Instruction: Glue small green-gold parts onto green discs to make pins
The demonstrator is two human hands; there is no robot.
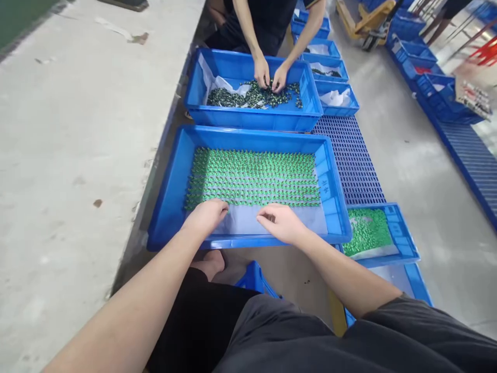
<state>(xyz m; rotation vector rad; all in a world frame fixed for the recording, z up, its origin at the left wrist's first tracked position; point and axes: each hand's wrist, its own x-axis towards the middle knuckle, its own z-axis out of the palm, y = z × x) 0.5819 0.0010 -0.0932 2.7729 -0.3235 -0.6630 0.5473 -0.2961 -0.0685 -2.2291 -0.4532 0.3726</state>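
Observation:
Rows of small green pieces with dark tips stand close together on a pale sheet inside a blue bin. My left hand is over the near left part of the bin, by the nearest row. Its fingers are pinched, with a hint of green at the tips; what they hold is too small to name. Over the near right part, my right hand has thumb and forefinger curled toward each other. Whether anything sits between those fingertips cannot be made out.
Across from me, a person's hands work in another blue bin holding dark green small pieces. A smaller blue bin of green pieces stands at my right. A pale, worn surface runs along the left; blue slatted platform lies right.

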